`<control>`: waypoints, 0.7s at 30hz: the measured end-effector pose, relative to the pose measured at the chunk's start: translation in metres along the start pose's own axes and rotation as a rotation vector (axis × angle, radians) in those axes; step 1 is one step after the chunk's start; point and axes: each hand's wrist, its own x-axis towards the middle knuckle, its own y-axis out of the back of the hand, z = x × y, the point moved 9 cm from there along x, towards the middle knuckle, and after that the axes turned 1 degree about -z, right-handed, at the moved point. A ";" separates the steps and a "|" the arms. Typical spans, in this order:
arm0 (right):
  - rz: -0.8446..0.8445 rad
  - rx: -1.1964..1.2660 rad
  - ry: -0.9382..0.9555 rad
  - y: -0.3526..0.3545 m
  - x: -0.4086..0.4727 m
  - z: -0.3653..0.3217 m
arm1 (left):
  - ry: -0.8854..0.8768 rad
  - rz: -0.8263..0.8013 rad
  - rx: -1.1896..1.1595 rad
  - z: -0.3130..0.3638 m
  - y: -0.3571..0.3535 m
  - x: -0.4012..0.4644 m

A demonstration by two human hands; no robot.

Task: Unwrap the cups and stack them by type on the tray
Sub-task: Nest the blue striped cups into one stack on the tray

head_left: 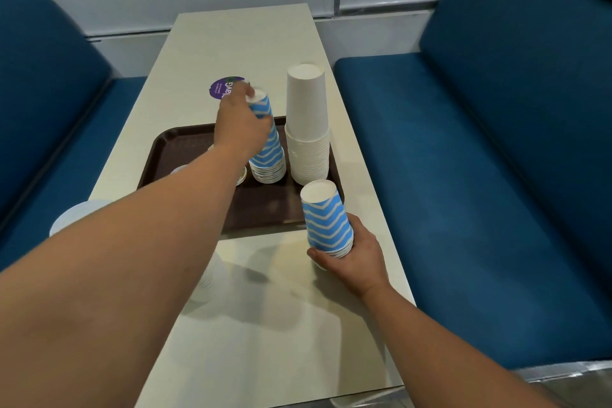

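Note:
A brown tray [265, 212] lies mid-table. On it stands an upside-down stack of blue zigzag cups [270, 156], and my left hand [240, 127] grips its upper part. Right of it on the tray stands a taller upside-down stack of plain white cups [307, 129]. My right hand [351, 253] holds a short stack of blue zigzag cups [326, 217] upside down, at the tray's near right corner. Small pale cups or lids [241, 175] lie on the tray, mostly hidden behind my left forearm.
A round purple sticker [223, 87] is on the table beyond the tray. Clear plastic wrap [212, 278] lies on the table near me. A pale round object [74, 215] sits at the table's left edge. Blue benches [480, 159] flank the table.

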 end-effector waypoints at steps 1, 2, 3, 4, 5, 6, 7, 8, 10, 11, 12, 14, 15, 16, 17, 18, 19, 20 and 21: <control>0.000 0.000 -0.001 0.000 0.000 0.000 | 0.018 -0.033 0.046 -0.006 -0.007 0.000; 0.000 0.000 -0.002 0.000 0.000 -0.001 | 0.042 -0.072 0.087 -0.011 -0.014 -0.001; 0.001 0.000 -0.002 0.001 0.000 -0.001 | 0.069 -0.113 0.114 -0.016 -0.020 -0.002; 0.003 0.001 -0.001 0.001 0.000 -0.001 | 0.096 -0.148 0.126 -0.019 -0.024 -0.004; 0.004 0.000 -0.001 0.001 0.000 -0.001 | 0.123 -0.167 0.125 -0.021 -0.026 -0.005; 0.004 -0.001 -0.003 0.001 0.000 0.000 | 0.142 -0.165 0.111 -0.021 -0.025 -0.007; 0.005 -0.001 -0.004 0.001 0.000 0.000 | 0.145 -0.135 0.087 -0.017 -0.021 -0.010; 0.004 0.000 -0.005 0.000 0.000 0.000 | 0.130 -0.076 0.045 -0.009 -0.014 -0.015; 0.000 -0.006 -0.007 0.000 0.001 0.000 | 0.078 0.094 -0.108 0.008 0.007 -0.036; -0.003 -0.008 -0.007 -0.001 0.000 0.000 | 0.041 0.186 -0.209 0.016 0.017 -0.053; -0.004 -0.003 -0.004 -0.001 0.000 0.000 | -0.003 0.261 -0.314 0.021 0.024 -0.073; 0.003 0.019 0.015 0.000 -0.001 -0.001 | -0.045 0.278 -0.506 0.022 0.017 -0.113; 0.009 0.036 0.025 0.001 -0.001 -0.002 | -0.016 0.211 -0.591 0.018 0.003 -0.131; 0.010 0.059 0.027 0.002 -0.001 -0.001 | 0.034 0.112 -0.674 0.014 -0.013 -0.146; 0.002 0.081 0.020 0.001 -0.001 0.000 | 0.083 0.008 -0.732 0.010 -0.030 -0.159; -0.007 0.095 0.012 0.000 -0.001 0.000 | 0.120 -0.085 -0.751 0.005 -0.045 -0.169; -0.015 0.097 0.008 -0.001 -0.001 -0.001 | 0.147 -0.168 -0.747 0.002 -0.058 -0.176; -0.020 0.087 0.009 -0.001 0.000 -0.003 | 0.169 -0.239 -0.733 -0.001 -0.068 -0.181; -0.025 0.068 0.011 -0.001 0.000 -0.003 | 0.182 -0.292 -0.722 -0.003 -0.074 -0.182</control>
